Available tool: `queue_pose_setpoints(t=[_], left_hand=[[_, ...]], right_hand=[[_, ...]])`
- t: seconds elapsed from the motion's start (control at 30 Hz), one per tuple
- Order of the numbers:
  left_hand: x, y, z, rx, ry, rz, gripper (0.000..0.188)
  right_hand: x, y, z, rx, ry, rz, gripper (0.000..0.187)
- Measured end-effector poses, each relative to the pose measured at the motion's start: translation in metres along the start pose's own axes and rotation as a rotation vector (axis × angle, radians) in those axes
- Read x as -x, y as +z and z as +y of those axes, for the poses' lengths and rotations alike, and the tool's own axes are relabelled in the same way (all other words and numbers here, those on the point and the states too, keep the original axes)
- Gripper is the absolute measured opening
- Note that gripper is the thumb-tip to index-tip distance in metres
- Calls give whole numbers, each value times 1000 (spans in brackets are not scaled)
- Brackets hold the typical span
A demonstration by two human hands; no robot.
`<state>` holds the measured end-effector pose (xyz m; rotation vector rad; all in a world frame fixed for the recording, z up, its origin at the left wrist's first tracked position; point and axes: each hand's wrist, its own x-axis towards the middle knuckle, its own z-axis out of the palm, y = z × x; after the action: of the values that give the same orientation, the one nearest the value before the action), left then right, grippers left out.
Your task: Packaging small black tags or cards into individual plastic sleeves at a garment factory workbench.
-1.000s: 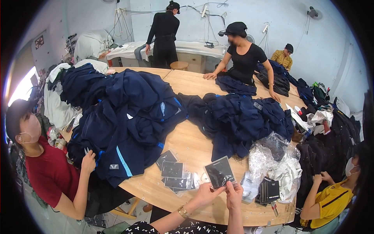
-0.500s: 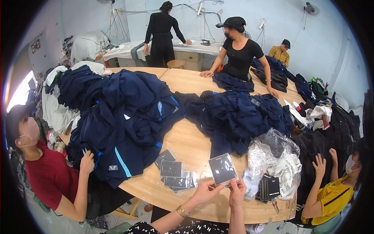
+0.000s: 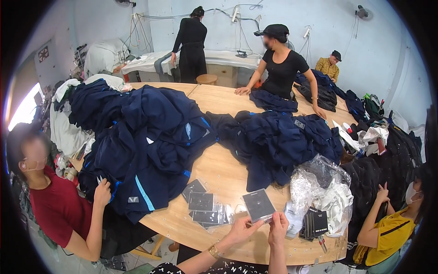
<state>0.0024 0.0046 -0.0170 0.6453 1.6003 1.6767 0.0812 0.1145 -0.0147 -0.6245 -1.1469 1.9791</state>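
A black square card in a clear plastic sleeve [image 3: 258, 204] is held up above the table's near edge. My left hand [image 3: 246, 229], wrist in a gold watch, pinches its lower left edge. The fingers of my right hand [image 3: 277, 227] close on its lower right corner. Just left of my hands, several similar sleeved black cards [image 3: 201, 202] lie overlapping on the wooden table [image 3: 205, 160]. To the right stands a stack of black cards [image 3: 315, 223], beside a crumpled clear plastic bag [image 3: 305, 180] with white material in it.
Navy garments lie in a large left heap [image 3: 137, 132] and a right heap [image 3: 283, 137]. At left, a person in red [image 3: 61, 210] holds small scissors [image 3: 99, 180]. Another in yellow [image 3: 388, 228] sits at right by dark garments. A person in black [image 3: 285, 68] leans on the far side.
The sleeved card has shifted slightly down and left, with less glare on it. At right, the person in yellow has brought both hands together. The person at the back has drawn one arm in.
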Motion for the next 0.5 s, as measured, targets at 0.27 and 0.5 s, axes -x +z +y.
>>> queue_pose_setpoints(t=[0.27, 0.5], left_hand=[[2, 3, 20, -165, 148, 91, 21], [0, 1, 17, -70, 12, -16, 25]], right_hand=[[8, 12, -4, -39, 95, -2, 14], [2, 2, 0, -45, 47, 34, 8]])
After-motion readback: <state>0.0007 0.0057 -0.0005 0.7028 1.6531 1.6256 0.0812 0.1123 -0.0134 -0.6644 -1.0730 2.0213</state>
